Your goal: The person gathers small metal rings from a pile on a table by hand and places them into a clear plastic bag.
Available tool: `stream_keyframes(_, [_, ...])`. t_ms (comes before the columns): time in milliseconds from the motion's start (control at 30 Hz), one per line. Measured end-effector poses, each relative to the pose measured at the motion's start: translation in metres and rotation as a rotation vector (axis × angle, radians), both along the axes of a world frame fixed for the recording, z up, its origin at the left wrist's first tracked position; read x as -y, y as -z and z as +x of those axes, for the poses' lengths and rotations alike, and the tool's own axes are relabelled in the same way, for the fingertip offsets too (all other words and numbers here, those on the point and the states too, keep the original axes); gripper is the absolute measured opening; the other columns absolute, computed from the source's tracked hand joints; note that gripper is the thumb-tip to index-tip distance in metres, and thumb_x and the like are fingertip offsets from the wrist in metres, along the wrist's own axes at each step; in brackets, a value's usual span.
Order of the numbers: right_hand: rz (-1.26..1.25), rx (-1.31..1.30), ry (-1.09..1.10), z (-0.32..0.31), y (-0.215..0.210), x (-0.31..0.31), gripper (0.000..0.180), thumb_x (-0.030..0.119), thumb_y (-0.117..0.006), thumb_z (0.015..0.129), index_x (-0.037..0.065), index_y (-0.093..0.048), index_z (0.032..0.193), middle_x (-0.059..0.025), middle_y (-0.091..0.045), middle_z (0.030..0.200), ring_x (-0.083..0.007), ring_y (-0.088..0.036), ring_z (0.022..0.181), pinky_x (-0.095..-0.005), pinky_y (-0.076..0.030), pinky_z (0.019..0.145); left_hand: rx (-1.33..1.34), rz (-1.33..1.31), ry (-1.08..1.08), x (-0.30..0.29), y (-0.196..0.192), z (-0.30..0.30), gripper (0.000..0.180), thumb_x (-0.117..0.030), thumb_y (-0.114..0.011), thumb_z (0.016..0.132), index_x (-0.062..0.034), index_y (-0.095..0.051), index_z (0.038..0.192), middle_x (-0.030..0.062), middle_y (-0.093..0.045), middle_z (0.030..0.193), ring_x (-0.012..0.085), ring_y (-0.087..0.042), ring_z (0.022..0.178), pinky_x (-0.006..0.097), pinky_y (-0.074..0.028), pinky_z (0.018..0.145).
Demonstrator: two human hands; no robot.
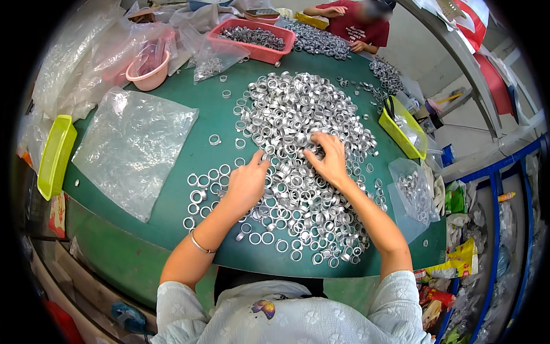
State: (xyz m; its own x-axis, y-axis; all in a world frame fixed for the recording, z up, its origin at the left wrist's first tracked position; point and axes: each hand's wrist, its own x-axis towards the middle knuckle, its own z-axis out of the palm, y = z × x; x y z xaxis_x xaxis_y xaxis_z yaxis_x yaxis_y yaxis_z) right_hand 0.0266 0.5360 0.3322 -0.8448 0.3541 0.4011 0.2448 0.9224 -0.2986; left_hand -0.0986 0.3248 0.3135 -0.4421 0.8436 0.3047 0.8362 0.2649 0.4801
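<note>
A big heap of small silver metal rings (298,120) covers the middle of the green table (172,212). My left hand (247,182) rests palm down at the heap's left edge, fingers on rings, beside a patch of rings (205,183) laid flat and apart. My right hand (329,159) lies spread on top of the heap, fingertips touching rings. Whether either hand pinches a ring is hidden under the fingers.
A clear plastic bag (132,146) lies flat at left, a yellow tray (55,155) beyond it. A pink bowl (150,71) and a pink bin of rings (255,37) stand at the back. Another person (349,23) works at the far side. A yellow tray (404,126) and bagged rings (413,192) sit at right.
</note>
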Motion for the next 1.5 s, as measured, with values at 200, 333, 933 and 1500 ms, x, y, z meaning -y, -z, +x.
stream_keyframes(200, [-0.058, -0.034, -0.131, 0.033, -0.009, 0.047, 0.019, 0.014, -0.064, 0.075, 0.005, -0.056, 0.089, -0.0113, -0.049, 0.122, -0.0321, -0.044, 0.113, -0.0422, -0.038, 0.094, -0.028, -0.042, 0.004, -0.001, -0.005, 0.001, 0.028, 0.002, -0.054, 0.072, -0.0024, -0.061, 0.099, 0.0169, -0.050, 0.126, 0.0361, -0.064, 0.069, 0.045, -0.052, 0.061])
stream_keyframes(333, [-0.047, 0.022, -0.259, 0.060, -0.024, 0.071, 0.013, 0.005, -0.065, 0.073, 0.004, -0.056, 0.082, -0.0094, -0.054, 0.113, -0.0322, -0.046, 0.109, -0.0392, -0.040, 0.091, -0.014, -0.050, 0.002, 0.000, -0.006, 0.003, 0.032, 0.005, -0.053, 0.069, -0.0018, -0.061, 0.100, 0.0175, -0.050, 0.126, 0.0370, -0.065, 0.072, 0.046, -0.052, 0.064])
stream_keyframes(933, [-0.216, 0.232, -0.026, 0.054, -0.016, 0.004, 0.044, 0.040, -0.059, 0.084, 0.008, -0.057, 0.115, -0.0164, -0.048, 0.128, -0.0357, -0.038, 0.123, -0.0440, -0.032, 0.104, -0.007, -0.026, -0.133, 0.000, -0.006, 0.000, 0.036, -0.002, -0.053, 0.076, -0.0139, -0.062, 0.109, 0.0135, -0.053, 0.122, 0.0387, -0.064, 0.077, 0.047, -0.052, 0.070])
stream_keyframes(1500, [0.038, -0.030, 0.101, 0.034, -0.019, 0.007, 0.017, 0.018, -0.066, 0.073, 0.005, -0.068, 0.085, -0.0075, -0.058, 0.092, -0.0252, -0.049, 0.096, -0.0377, -0.037, 0.085, 0.060, 0.048, -0.166, 0.000, -0.017, 0.006, 0.030, -0.009, -0.057, 0.083, -0.0110, -0.057, 0.113, 0.0130, -0.053, 0.116, 0.0380, -0.062, 0.077, 0.047, -0.050, 0.068])
